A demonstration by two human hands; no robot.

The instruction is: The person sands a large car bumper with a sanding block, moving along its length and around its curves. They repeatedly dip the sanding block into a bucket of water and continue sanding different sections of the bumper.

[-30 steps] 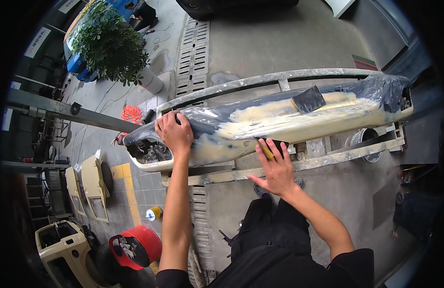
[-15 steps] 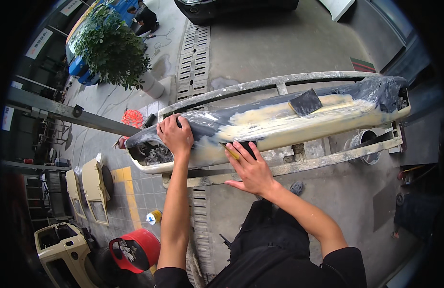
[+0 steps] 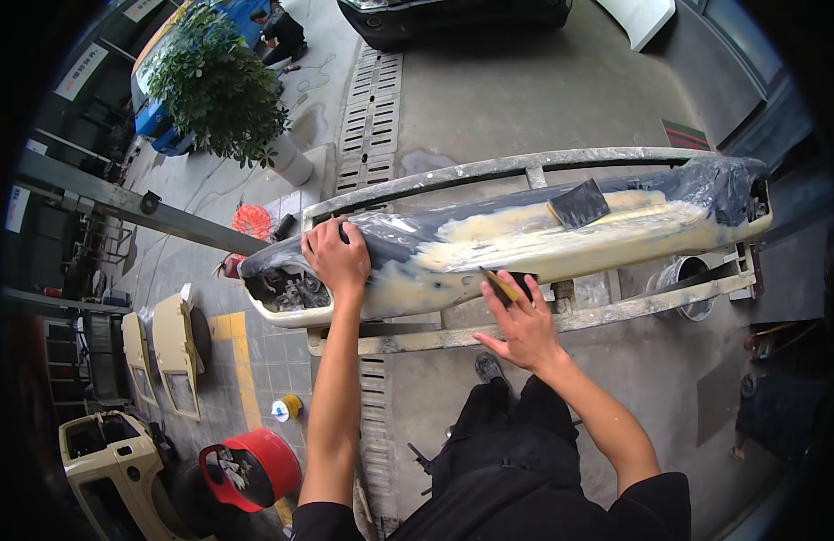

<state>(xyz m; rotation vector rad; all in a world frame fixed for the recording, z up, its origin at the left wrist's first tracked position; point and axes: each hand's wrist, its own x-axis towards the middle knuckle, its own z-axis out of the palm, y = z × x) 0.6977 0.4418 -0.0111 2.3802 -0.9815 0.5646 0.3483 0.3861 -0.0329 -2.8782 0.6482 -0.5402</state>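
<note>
A long car bumper lies across a metal stand, its dark surface partly coated with cream-coloured filler and white dust. My left hand grips the bumper near its left end, the fingers curled over the upper edge. My right hand holds a sanding block, black with a yellow side, against the bumper's near lower edge. The fingers lie along the block and partly hide it. A dark sheet of sandpaper with a yellowish edge rests on top of the bumper, right of the middle.
The stand's pale rails run along both sides of the bumper. A bucket stands under its right end. At lower left are a red bucket-like container, a small yellow tin and beige panels. A potted plant and a crouching person are farther off.
My right hand has slid to the right along the bumper's near edge with the sanding block. The left hand keeps its place on the bumper. The whole view has shifted slightly.
</note>
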